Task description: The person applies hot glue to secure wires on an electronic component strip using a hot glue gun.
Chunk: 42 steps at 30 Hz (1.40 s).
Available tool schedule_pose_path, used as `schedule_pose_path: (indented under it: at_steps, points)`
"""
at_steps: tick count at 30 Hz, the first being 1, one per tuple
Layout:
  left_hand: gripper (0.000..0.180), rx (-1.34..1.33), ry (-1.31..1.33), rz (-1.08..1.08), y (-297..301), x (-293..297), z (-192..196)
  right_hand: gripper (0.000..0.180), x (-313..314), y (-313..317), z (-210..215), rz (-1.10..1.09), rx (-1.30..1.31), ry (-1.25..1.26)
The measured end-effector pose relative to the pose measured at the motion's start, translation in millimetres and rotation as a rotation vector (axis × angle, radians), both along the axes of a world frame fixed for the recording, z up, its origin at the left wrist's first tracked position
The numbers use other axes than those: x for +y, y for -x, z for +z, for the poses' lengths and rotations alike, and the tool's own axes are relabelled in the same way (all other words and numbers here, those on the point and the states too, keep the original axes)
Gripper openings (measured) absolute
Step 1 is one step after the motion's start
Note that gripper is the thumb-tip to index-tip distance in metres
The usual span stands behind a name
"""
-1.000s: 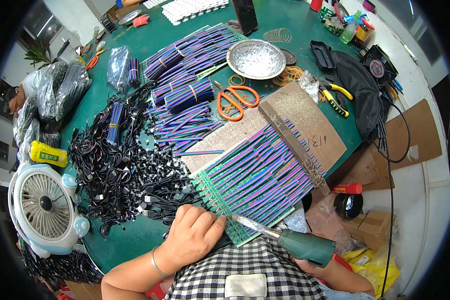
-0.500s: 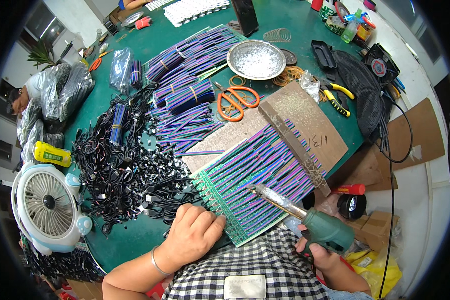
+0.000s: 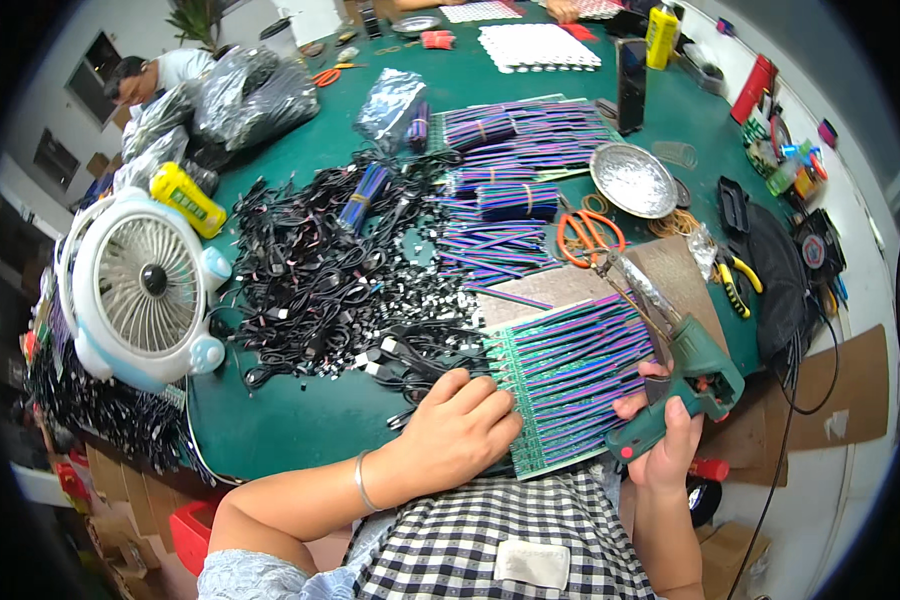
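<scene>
Your right grip (image 3: 668, 452) wraps green pistol-shaped tool (image 3: 705, 350); left grip (image 3: 460, 425), half-curled, hold unclear, probably steadies green circuit board (image 3: 555, 408).

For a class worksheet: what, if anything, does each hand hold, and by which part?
The right hand holds the gun-shaped tool by its handle. Whether the left hand, at the edge of the circuit board, grips anything is unclear.

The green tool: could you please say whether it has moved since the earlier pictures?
Yes: against the circuit board, the green tool in the right hand has moved forward and right, its tip now nearer the orange scissors.
</scene>
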<state>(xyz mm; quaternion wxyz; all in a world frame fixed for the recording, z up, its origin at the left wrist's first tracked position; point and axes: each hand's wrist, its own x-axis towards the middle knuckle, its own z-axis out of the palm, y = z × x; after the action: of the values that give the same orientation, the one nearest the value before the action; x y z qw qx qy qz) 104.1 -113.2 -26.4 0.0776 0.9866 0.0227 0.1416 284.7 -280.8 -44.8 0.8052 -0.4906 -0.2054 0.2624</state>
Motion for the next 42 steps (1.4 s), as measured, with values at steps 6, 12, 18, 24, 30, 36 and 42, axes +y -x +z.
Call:
schedule_pose_path:
  at_steps: [6, 12, 18, 24, 30, 36, 42]
  points:
    - [0.028, -0.213, 0.091, 0.142, 13, 8, 20, 0.043, 6, -5, -6, -0.008, 0.1, -0.005]
    - [0.02, -0.487, -0.244, 0.848, 54, 142, 27, 0.044, 3, -10, -13, 0.009, 0.116, -0.036]
    - [0.032, -0.074, -0.248, 1.244, 45, 230, 14, 0.047, 1, -9, -11, 0.052, 0.093, -0.053]
    - [0.016, -0.092, 0.069, 1.245, 13, 247, 24, 0.051, -3, -10, -13, 0.011, 0.098, -0.05]
    - [0.019, -1.065, 0.74, 0.515, 53, 297, 41, 0.049, -1, -15, -12, 0.154, 0.105, -0.059]
    - [0.015, -0.565, 0.285, 0.42, 13, 145, 75, 0.051, 2, -16, -14, 0.113, 0.158, -0.078]
    - [0.041, 0.052, 0.232, 0.016, -17, 28, 42, 0.052, 2, -17, -12, 0.143, 0.162, -0.082]
